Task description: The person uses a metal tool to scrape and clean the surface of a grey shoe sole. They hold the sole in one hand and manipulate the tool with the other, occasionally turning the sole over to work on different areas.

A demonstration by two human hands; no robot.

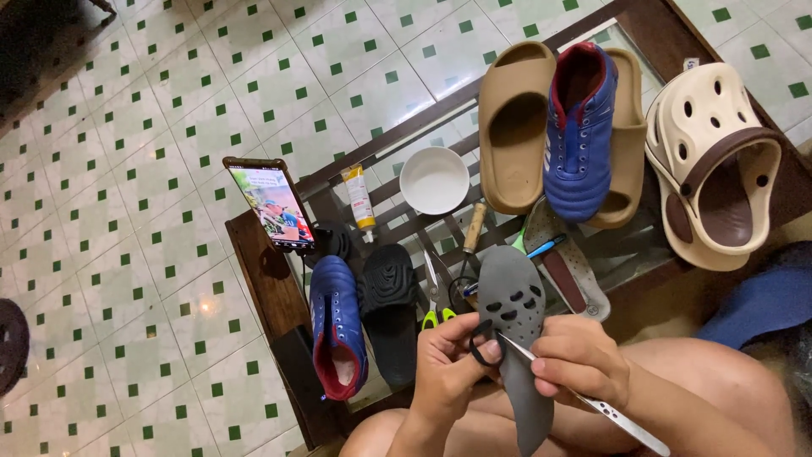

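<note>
A grey perforated foam insole [516, 322] stood lengthwise between the two hands, its toe end pointing away from the person and its heel end hanging down over the knees. The left hand [448, 368] was closed around its left edge, thumb pressed on the upper face beside a black loop [484, 347] of cord or rubber. The right hand [579, 360] was closed on a thin metal tool [592, 398], whose tip touched the insole just by the left thumb.

Just beyond the left hand lay green-handled scissors [436, 296], with a black sandal sole [389, 309] and a blue football boot [337, 326] further to its left. Beyond the right hand lay another insole [568, 267] and a blue pen [545, 247]. Well beyond both hands sat a white bowl [434, 179], a glue tube [359, 196], a lit phone [272, 205], tan slides [514, 127], a second blue boot [582, 135] and a cream clog [717, 165].
</note>
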